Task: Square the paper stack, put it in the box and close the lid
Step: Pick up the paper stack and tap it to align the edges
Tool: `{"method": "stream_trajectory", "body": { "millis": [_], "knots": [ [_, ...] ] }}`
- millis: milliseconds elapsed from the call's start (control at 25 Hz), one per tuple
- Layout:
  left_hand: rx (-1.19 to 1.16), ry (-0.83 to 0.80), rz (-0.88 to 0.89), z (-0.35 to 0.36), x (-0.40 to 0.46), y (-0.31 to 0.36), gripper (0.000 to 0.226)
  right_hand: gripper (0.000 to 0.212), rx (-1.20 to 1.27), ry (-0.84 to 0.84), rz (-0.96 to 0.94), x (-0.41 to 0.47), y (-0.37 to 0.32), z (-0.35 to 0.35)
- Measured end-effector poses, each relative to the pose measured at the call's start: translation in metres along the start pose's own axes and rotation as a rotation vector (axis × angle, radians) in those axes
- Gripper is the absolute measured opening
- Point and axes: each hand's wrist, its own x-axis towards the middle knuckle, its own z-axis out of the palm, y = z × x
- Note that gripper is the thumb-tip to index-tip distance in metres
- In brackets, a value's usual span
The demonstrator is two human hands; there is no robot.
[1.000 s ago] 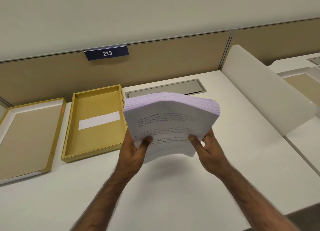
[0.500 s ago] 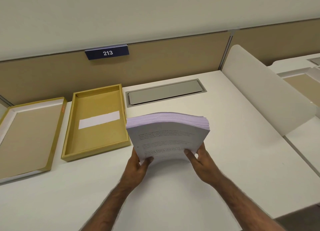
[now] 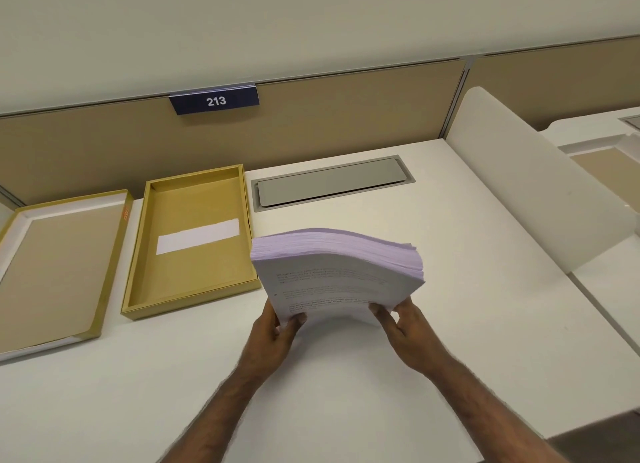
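Observation:
A thick stack of pale printed paper (image 3: 337, 275) stands on its lower edge on the white desk (image 3: 346, 376), tilted toward me and slightly bowed. My left hand (image 3: 275, 331) grips its lower left corner and my right hand (image 3: 403, 327) its lower right corner. The upper edges of the sheets look uneven on the right side. Just left of the stack lies the open mustard-coloured box (image 3: 138, 299) with a white strip on its floor. Its lid (image 3: 114, 275) lies upside down farther left.
A grey cable hatch (image 3: 330, 182) is set into the desk behind the stack. A white divider panel (image 3: 533, 192) rises on the right, with another desk beyond it. A tan partition with a "213" sign (image 3: 214, 100) closes off the back.
Both hands have brought the stack down from mid-air until its lower edge meets the desk. The box and lid have not moved.

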Motion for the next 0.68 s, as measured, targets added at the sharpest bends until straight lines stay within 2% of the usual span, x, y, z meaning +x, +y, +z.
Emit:
{"method": "stream_trajectory", "body": {
  "millis": [80,200,320,400,480,560,680],
  "knots": [
    [-0.047,0.012,-0.005,-0.007,0.005,0.007,0.047,0.042,0.033,-0.025,0.013,0.000,-0.005,-0.003],
    [-0.110,0.053,0.072,-0.023,0.012,0.020,0.056,0.058,0.102,-0.024,-0.014,-0.004,-0.018,-0.011],
    [-0.085,0.049,0.106,-0.029,0.015,0.034,0.045,0.057,0.153,0.033,-0.034,0.000,-0.026,-0.018],
    [-0.048,0.060,0.109,-0.029,0.017,0.042,0.048,0.058,0.125,0.045,-0.042,0.008,-0.033,-0.021],
    [-0.030,0.086,0.112,-0.028,0.019,0.049,0.050,0.052,0.104,0.052,-0.059,0.014,-0.039,-0.025],
    [-0.048,0.119,0.147,-0.032,0.020,0.057,0.042,0.039,0.111,0.073,-0.089,0.018,-0.042,-0.031],
    [-0.047,0.141,0.219,-0.036,0.018,0.057,0.032,0.039,0.122,0.081,-0.128,0.021,-0.036,-0.035]
  ]
}}
